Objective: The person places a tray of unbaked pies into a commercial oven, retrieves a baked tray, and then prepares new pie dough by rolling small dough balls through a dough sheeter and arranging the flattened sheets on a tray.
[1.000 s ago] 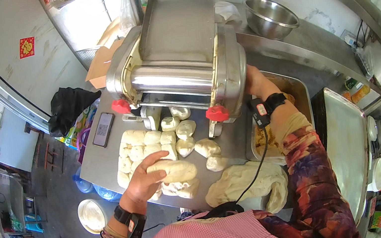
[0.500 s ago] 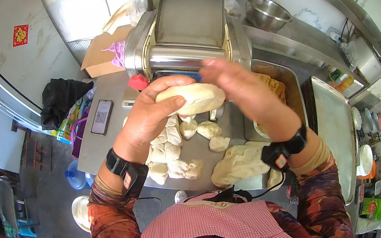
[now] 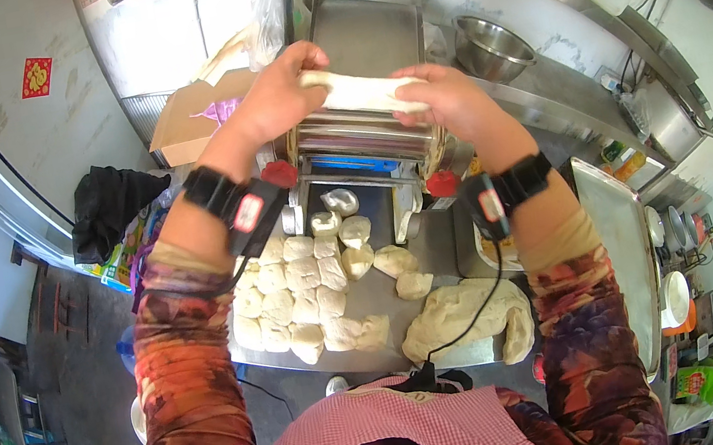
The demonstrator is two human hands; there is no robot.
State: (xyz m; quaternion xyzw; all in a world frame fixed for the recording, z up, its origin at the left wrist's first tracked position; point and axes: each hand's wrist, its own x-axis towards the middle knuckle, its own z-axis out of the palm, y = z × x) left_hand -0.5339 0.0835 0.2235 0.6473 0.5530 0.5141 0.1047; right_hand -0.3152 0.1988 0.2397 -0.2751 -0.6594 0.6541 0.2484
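Observation:
A strip of pale dough (image 3: pixel 361 94) is held stretched between my two hands, above the rollers of a steel dough sheeter (image 3: pixel 363 33). My left hand (image 3: pixel 286 93) pinches its left end, and my right hand (image 3: pixel 439 98) grips its right end. Below the sheeter, rows of small dough pieces (image 3: pixel 293 294) lie side by side on the steel table (image 3: pixel 378 351), a few of them set apart nearer its rollers. A large lump of dough (image 3: pixel 461 313) rests at the table's front edge, right of the pieces.
Red knobs (image 3: pixel 281 174) stick out at the sheeter's sides. A steel bowl (image 3: pixel 492 47) stands on a ledge at the back right, and a long metal tray (image 3: pixel 618 263) runs along the right. An open cardboard box (image 3: pixel 189 123) and a black cloth (image 3: pixel 113 206) are on the left.
Both hands have moved up and away from me, over the sheeter. The right hand now grips the dough, which is drawn out longer and thinner than before.

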